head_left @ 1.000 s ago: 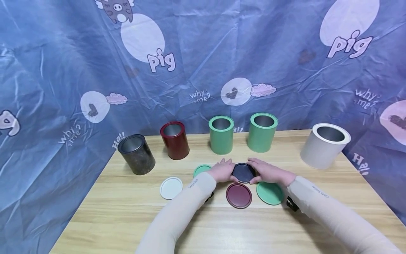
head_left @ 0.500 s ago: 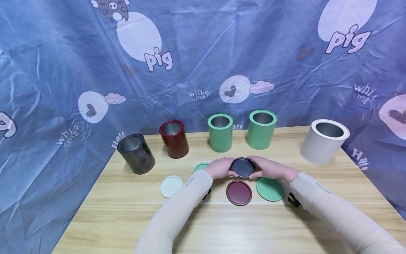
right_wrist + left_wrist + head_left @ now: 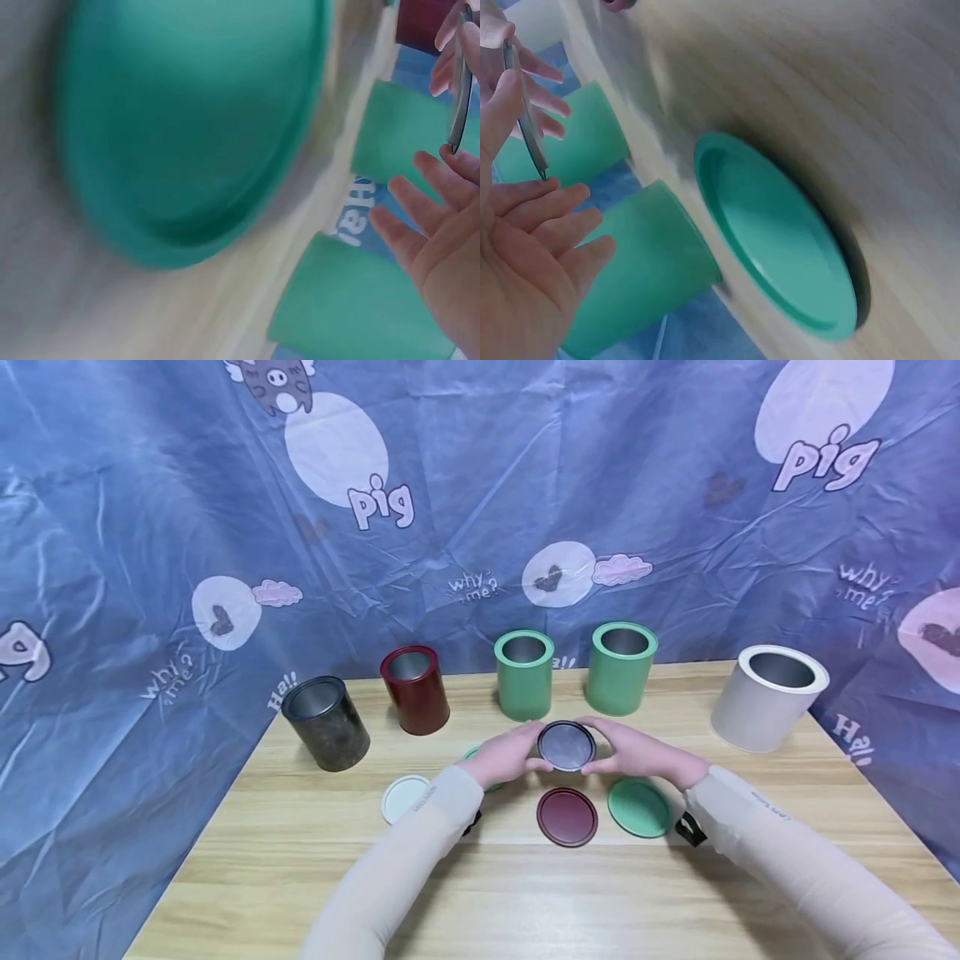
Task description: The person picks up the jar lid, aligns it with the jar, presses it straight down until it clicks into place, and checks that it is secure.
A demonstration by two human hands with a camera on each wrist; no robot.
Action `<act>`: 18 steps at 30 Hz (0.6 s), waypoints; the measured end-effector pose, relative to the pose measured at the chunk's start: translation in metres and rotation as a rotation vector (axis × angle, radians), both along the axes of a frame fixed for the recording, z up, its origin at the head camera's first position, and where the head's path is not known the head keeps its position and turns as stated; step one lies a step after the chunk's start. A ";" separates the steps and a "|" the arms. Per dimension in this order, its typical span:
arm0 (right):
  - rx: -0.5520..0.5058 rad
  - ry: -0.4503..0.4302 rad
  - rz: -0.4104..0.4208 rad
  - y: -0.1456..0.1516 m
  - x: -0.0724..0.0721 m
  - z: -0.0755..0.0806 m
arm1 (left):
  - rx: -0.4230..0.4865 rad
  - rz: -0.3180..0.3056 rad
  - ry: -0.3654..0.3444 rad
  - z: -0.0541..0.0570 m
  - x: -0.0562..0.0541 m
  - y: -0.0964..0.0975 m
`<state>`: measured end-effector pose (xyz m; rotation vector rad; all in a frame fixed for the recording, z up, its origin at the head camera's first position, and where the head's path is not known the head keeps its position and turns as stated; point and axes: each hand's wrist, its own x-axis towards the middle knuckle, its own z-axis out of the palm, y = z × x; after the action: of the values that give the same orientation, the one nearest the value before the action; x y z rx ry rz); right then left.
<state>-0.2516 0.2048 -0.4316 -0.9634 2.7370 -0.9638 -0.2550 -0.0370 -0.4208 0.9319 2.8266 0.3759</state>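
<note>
The left hand [image 3: 504, 756] and right hand [image 3: 632, 751] pinch a round rimmed black lid [image 3: 566, 746] at opposite edges, above a pale wood-grain table [image 3: 540, 902], near a round dark-red lid [image 3: 567, 817]

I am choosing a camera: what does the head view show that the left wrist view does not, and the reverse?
Only the head view: the black can, the maroon can and the white lid.
Only the left wrist view: the palm of the left hand, and one whole green lid, mostly covered in the head view.
Both: that hand and the right hand holding the dark lid, plus two green cans.
</note>
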 end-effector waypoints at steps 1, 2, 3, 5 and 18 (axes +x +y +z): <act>-0.006 0.008 -0.002 -0.002 0.000 0.002 | 0.006 0.007 -0.005 0.002 0.001 -0.003; -0.012 0.016 -0.002 -0.005 -0.001 0.004 | 0.014 0.015 -0.008 0.003 0.002 -0.006; -0.019 0.020 -0.001 -0.008 -0.001 0.005 | 0.023 0.024 -0.010 0.005 0.002 -0.010; -0.032 0.022 0.000 -0.014 -0.002 0.010 | 0.051 0.043 -0.010 0.008 0.004 -0.018; -0.113 0.030 0.104 -0.073 -0.010 0.031 | 0.212 0.145 0.071 0.023 0.026 -0.082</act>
<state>-0.2614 0.1322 -0.4002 -1.1342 2.6505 -1.1041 -0.2294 -0.1188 -0.3974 0.7909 2.9728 0.6855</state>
